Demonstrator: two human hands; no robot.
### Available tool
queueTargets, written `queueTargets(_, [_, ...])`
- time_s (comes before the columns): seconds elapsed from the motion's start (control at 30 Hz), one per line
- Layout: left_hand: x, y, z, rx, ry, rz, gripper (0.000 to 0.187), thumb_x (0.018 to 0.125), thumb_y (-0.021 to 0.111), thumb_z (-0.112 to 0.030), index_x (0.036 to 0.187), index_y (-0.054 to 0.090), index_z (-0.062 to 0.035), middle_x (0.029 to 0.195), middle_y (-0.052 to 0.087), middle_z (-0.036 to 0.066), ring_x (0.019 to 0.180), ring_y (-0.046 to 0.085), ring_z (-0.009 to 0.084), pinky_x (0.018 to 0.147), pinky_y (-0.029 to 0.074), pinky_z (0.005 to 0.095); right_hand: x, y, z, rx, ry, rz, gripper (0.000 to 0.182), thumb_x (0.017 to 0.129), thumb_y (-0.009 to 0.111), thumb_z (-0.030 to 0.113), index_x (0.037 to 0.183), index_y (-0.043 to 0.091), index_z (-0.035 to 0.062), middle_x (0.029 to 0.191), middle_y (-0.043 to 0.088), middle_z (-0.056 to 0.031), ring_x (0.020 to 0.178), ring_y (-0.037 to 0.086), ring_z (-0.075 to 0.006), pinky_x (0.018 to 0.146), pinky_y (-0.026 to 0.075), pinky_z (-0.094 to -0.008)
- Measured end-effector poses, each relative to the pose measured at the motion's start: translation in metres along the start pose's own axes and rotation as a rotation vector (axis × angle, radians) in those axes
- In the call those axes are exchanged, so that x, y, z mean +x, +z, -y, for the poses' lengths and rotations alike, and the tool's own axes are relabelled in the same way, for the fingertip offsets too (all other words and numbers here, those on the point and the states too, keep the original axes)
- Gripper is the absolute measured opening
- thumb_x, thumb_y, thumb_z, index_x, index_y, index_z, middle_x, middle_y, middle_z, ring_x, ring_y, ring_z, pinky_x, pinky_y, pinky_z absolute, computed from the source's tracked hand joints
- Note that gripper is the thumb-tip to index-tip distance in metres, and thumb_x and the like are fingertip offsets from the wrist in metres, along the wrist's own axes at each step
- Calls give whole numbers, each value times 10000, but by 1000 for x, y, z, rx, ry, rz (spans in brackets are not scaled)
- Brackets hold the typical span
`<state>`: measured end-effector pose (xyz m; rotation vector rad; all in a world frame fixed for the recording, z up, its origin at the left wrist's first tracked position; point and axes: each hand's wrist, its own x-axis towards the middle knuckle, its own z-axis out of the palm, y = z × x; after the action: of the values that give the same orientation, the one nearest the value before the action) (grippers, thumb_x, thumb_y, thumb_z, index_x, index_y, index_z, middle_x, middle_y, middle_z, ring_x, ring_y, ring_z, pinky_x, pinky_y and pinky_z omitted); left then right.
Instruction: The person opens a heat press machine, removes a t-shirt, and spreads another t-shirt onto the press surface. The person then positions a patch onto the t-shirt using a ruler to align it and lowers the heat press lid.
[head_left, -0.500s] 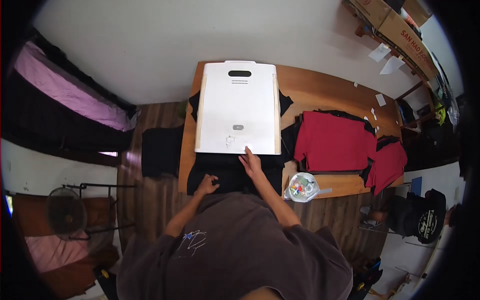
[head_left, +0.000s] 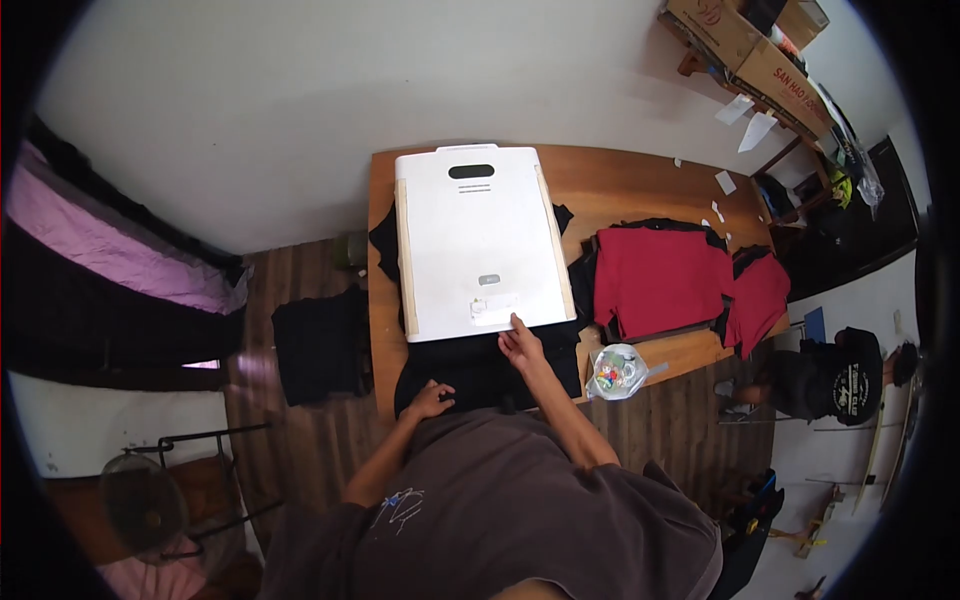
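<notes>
A white board [head_left: 475, 240] with a dark handle slot at its far end lies on black fabric [head_left: 470, 370] on the table in front of me. Its near edge is between the fingers of my right hand [head_left: 521, 345]: one finger reaches over the top, the others sit at or under the rim. Black cloth sticks out past both sides of the board. My left hand [head_left: 430, 401] rests on the black fabric near the table's front edge, fingers loosely bent and apart.
Right of the board are red garments [head_left: 660, 280] stacked with black ones and a plastic bag [head_left: 617, 372] of small colourful pieces. Dark folded cloth [head_left: 320, 345] is left of the wooden table [head_left: 600, 180]. A person [head_left: 840, 375] is at the far right; a fan [head_left: 145, 505] stands lower left.
The camera view has shifted and turned slightly. My right hand stays at the board's near edge, and my left hand stays on the black fabric.
</notes>
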<state>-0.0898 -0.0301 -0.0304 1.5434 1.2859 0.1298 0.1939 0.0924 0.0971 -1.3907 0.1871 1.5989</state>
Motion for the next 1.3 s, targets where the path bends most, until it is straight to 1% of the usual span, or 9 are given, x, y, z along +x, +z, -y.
queueTargets(0.27, [-3, 6, 6, 9, 64, -59, 438, 870, 847, -396, 1254, 740, -216, 1124, 582, 99, 1063, 622, 272, 962, 550, 380, -68, 53, 63, 26, -2, -17, 440, 845, 848, 193, 1162, 592, 26, 1130, 620, -134, 1050, 656, -279, 855, 605, -402])
queueTargets(0.37, [-13, 6, -1, 74, -58, -2, 558, 859, 824, -506, 1350, 669, -290, 1280, 495, 97, 1248, 536, 307, 1092, 465, 489, -91, 80, 96, 81, -10, 112, 470, 871, 825, 237, 1185, 554, 16, 1226, 591, -172, 1074, 667, -301, 900, 607, -386])
queueTargets(0.47, [-11, 10, -3, 100, -106, 30, 599, 868, 807, -542, 1395, 613, -333, 1354, 437, 83, 1334, 473, 329, 1133, 407, 568, -124, 109, 138, 137, -35, 254, 618, 894, 788, 251, 1338, 505, -73, 1318, 575, -227, 1237, 637, -362, 1060, 578, -461])
queueTargets(0.57, [-12, 8, -9, 109, -119, 27, 582, 881, 805, -529, 1392, 612, -327, 1358, 438, 82, 1348, 463, 325, 1142, 394, 563, -157, 147, 187, 198, 13, 400, 818, 913, 741, 249, 1478, 334, -180, 1449, 477, -321, 1363, 548, -420, 1174, 486, -519])
queueTargets(0.67, [-9, 7, -11, 107, -141, 40, 563, 896, 800, -514, 1391, 610, -324, 1368, 434, 84, 1361, 452, 320, 1151, 378, 557, -180, 186, 234, 210, 35, 565, 1011, 918, 723, 241, 1584, 93, -183, 1556, 336, -362, 1466, 417, -495, 1249, 371, -570])
queueTargets(0.8, [-16, 7, -22, 116, -186, 1, 529, 908, 794, -498, 1376, 618, -326, 1372, 436, 81, 1371, 443, 312, 1166, 356, 547, -171, 236, 275, 311, 34, 673, 1099, 945, 673, 316, 1613, -50, -173, 1614, 210, -409, 1515, 329, -524, 1277, 296, -585])
queueTargets(1.03, [-14, 6, -27, 57, -236, 6, 478, 916, 787, -474, 1348, 645, -324, 1347, 463, 78, 1368, 446, 304, 1167, 352, 528, -151, 330, 363, 157, 6, 726, 1208, 860, 690, 506, 1541, 60, -268, 1572, 208, -450, 1456, 319, -583, 1232, 327, -617])
queueTargets(1.13, [-17, 7, -26, 60, -193, -42, 457, 921, 782, -447, 1344, 658, -324, 1324, 487, 77, 1344, 462, 307, 1159, 361, 520, -146, 371, 385, 190, 15, 712, 1193, 920, 636, 465, 1572, -75, -236, 1640, 84, -441, 1544, 214, -564, 1273, 280, -604])
queueTargets(1.3, [-22, 1, -34, 13, -233, -1, 432, 931, 774, -419, 1342, 673, -330, 1309, 508, 73, 1325, 475, 298, 1139, 380, 513, -128, 416, 404, 242, -31, 643, 1157, 950, 628, 448, 1570, -64, -242, 1643, 74, -452, 1551, 225, -538, 1278, 304, -585])
